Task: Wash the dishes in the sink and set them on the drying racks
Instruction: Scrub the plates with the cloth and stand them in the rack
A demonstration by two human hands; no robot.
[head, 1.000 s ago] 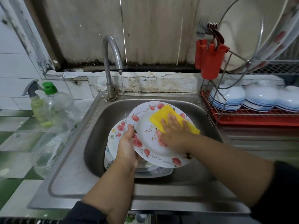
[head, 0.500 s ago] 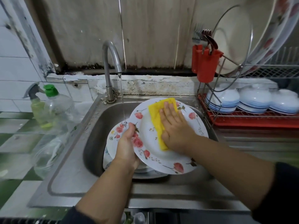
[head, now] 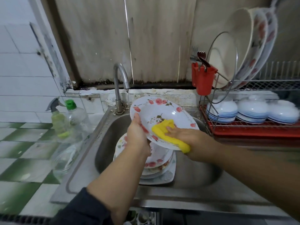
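Left hand grips the plate by its near-left rim, tilted up over the sink. Right hand clutches the sponge against the plate's near-right edge. Stack waits below. Rack sits far right, on the sponge hand's side, so the left must carry across.

The left hand and right hand were bare; dark sleeves sat pushed up both forearms.
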